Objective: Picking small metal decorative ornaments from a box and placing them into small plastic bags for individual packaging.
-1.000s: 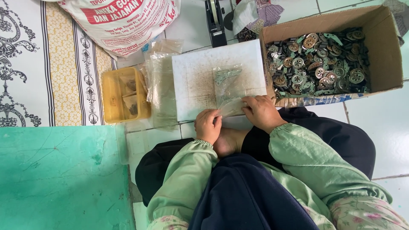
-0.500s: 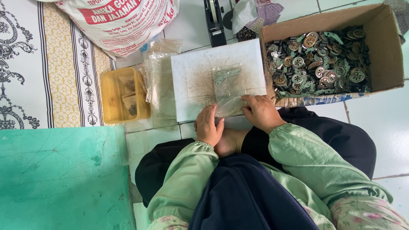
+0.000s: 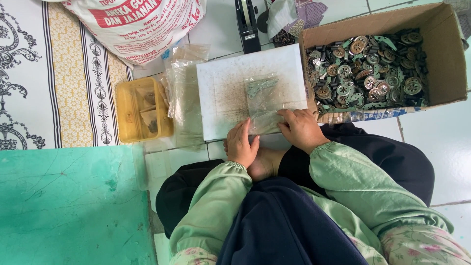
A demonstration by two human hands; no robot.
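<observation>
On a white board (image 3: 221, 93) on the tiled floor, left hand (image 3: 242, 145) and right hand (image 3: 300, 128) pinch a clear bag (image 3: 262, 100).

The scene is being viewed steeply downward from one head-worn camera, at close range, over the lap; a white rectangular foam board (image 3: 230, 93) is being framed just beyond the fingers (image 3: 287, 117).

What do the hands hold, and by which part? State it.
Both the left hand and the right hand pinch the near edge of a clear plastic bag lying on the white board.
</observation>
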